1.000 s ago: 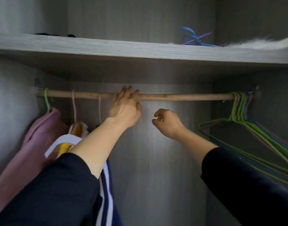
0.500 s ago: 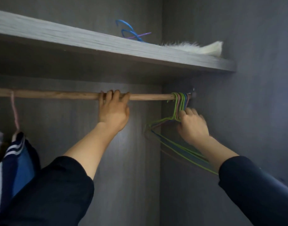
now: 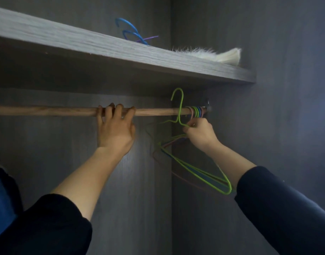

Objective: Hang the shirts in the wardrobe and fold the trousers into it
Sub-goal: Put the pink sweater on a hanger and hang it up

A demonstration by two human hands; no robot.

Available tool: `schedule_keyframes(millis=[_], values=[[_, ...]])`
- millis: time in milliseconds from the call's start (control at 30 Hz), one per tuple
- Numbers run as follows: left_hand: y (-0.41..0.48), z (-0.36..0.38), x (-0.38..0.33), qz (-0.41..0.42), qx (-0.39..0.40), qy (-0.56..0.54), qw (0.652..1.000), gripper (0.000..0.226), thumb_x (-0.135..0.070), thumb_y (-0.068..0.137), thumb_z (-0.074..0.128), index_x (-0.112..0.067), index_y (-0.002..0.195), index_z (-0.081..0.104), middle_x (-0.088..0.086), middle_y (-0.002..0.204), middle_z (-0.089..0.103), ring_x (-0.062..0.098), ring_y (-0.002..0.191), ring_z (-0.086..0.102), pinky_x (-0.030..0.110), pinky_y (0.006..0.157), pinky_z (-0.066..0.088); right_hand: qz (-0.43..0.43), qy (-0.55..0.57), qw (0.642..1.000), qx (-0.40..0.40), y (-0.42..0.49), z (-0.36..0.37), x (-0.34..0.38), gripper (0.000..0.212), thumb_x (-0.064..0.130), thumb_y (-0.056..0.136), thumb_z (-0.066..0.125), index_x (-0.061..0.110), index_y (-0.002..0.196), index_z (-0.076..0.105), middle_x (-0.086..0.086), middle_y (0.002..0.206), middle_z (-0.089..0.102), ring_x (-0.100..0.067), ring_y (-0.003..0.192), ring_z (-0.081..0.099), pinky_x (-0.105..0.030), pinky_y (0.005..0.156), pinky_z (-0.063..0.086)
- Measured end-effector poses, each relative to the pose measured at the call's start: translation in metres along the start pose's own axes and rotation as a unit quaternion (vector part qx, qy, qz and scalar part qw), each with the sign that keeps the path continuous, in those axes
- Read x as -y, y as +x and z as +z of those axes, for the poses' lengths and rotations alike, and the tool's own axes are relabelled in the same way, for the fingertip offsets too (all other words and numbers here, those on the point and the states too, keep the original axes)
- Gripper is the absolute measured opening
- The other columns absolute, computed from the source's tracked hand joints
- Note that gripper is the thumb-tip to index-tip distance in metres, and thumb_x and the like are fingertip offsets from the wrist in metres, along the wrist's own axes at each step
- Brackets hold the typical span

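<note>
Far left, low at the edge: a slice of a blue garment (image 3: 2,196) with white stripes. Likely one of the shirts, though too little in view to be sure. More of it in sight half a second ago, now nearly gone after a turn of the head to the right. No trousers anywhere in view.

Next along, the wooden rail (image 3: 47,111), running across under the grey shelf (image 3: 66,39). Left hand (image 3: 115,131) hooked over the rail, four fingers curled on top and clamped on the wood, same spot as before. Just a steady hold, by the look of it.

Up on the shelf, two blue hangers (image 3: 132,32), not touched.

Then the big change. Green hanger (image 3: 180,109) lifted up, hook now above the rail and free of it. Half a second ago, still hooked on with the others. Right hand (image 3: 200,133) just under the rail, fingertips pinched tight on the neck of that green hanger. Rest of the bunch of hangers (image 3: 196,112) still on the rail at the far right end, by the wall. Above them on the shelf, a white furry thing (image 3: 213,54).

For the job: one empty hanger nearly out, ready for the next shirt. Still to do: pull it clear of the bunch without a tangle, slip a shirt on, hook it back on the bare part of the rail.
</note>
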State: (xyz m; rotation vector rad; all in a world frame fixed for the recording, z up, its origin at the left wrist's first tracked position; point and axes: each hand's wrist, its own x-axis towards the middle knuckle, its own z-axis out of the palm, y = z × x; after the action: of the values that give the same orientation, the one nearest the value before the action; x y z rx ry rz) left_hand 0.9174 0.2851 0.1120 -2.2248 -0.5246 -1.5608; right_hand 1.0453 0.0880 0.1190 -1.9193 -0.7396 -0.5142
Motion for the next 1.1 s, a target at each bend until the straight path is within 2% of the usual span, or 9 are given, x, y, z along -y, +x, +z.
schedule_keyframes(millis=[100,167,300,467,567,633,767,967,1100], values=[[0.001,-0.007,0.004,0.005,0.023,-0.013,1.0,0.055,-0.028,0.079,0.041,-0.018,0.132,0.054,0.017,0.122,0.054,0.039,0.12,0.042,0.056,0.109,0.02,-0.025,0.048,0.998,0.026,-0.008,0.004,0.008,0.019,0.027,0.093,0.059,0.013,0.095,0.072,-0.003,0.082,0.061,-0.018,0.084,0.054,-0.023,0.072,0.036],[0.0,-0.01,0.007,0.011,0.042,-0.033,0.999,0.061,-0.028,0.077,0.04,-0.018,0.137,0.05,0.017,0.129,0.051,0.039,0.126,0.038,0.054,0.112,0.017,-0.034,0.039,0.997,0.052,-0.018,0.005,0.008,0.021,0.026,0.094,0.056,0.012,0.091,0.072,0.001,0.065,0.055,-0.014,0.065,0.051,-0.023,0.066,0.036],[-0.018,-0.018,-0.006,-0.025,0.053,-0.098,0.993,0.06,-0.022,0.08,0.053,-0.017,0.139,0.046,0.019,0.149,0.032,0.038,0.14,0.023,0.051,0.115,0.014,0.014,0.014,0.994,0.111,-0.05,0.002,-0.006,0.03,0.017,0.092,0.055,0.01,0.063,0.059,-0.003,0.048,0.051,-0.014,0.036,0.045,-0.021,0.041,0.035],[-0.076,-0.018,-0.055,-0.009,0.109,-0.18,0.978,0.052,-0.021,0.085,0.055,-0.013,0.137,0.046,0.02,0.147,0.032,0.037,0.135,0.028,0.049,0.113,0.022,0.082,0.024,0.988,0.131,-0.11,-0.022,-0.034,0.023,0.016,0.087,0.06,0.017,0.064,0.061,0.008,0.039,0.044,-0.012,0.036,0.041,-0.018,0.039,0.031],[-0.112,-0.017,-0.091,-0.007,0.147,-0.255,0.956,0.047,-0.02,0.088,0.053,-0.012,0.134,0.048,0.019,0.143,0.038,0.037,0.129,0.034,0.047,0.108,0.029,0.076,0.003,0.988,0.134,-0.15,-0.048,-0.056,0.015,0.027,0.09,0.061,0.021,0.078,0.067,0.01,0.053,0.049,-0.004,0.043,0.041,-0.019,0.045,0.034],[-0.136,-0.02,-0.119,-0.004,0.175,-0.303,0.937,0.044,-0.019,0.089,0.052,-0.01,0.132,0.049,0.018,0.141,0.04,0.036,0.129,0.034,0.047,0.107,0.031,0.08,-0.013,0.987,0.138,-0.179,-0.07,-0.069,0.015,0.025,0.092,0.061,0.014,0.084,0.068,0.007,0.06,0.049,-0.004,0.046,0.04,-0.021,0.047,0.036],[-0.178,-0.046,-0.183,0.019,0.222,-0.384,0.896,0.04,-0.019,0.092,0.049,-0.012,0.131,0.05,0.014,0.143,0.036,0.031,0.13,0.029,0.044,0.106,0.032,0.148,-0.035,0.979,0.135,-0.242,-0.124,-0.091,0.016,0.016,0.092,0.06,0.005,0.083,0.068,0.007,0.049,0.046,-0.011,0.04,0.042,-0.021,0.039,0.039],[-0.24,-0.108,-0.294,0.088,0.198,-0.491,0.844,0.034,-0.012,0.088,0.052,-0.009,0.121,0.056,0.014,0.137,0.043,0.028,0.128,0.03,0.039,0.099,0.037,0.268,-0.045,0.952,0.14,-0.33,-0.236,-0.127,0.015,0.005,0.087,0.062,0.005,0.074,0.069,-0.003,0.054,0.056,-0.011,0.044,0.05,-0.021,0.047,0.043],[-0.288,-0.144,-0.386,0.127,0.241,-0.525,0.806,0.034,-0.01,0.086,0.052,-0.008,0.12,0.058,0.014,0.136,0.044,0.027,0.126,0.032,0.039,0.1,0.038,0.333,-0.062,0.93,0.144,-0.391,-0.32,-0.167,0.016,0.004,0.087,0.063,-0.01,0.09,0.069,-0.008,0.062,0.059,-0.015,0.052,0.054,-0.024,0.051,0.043]])
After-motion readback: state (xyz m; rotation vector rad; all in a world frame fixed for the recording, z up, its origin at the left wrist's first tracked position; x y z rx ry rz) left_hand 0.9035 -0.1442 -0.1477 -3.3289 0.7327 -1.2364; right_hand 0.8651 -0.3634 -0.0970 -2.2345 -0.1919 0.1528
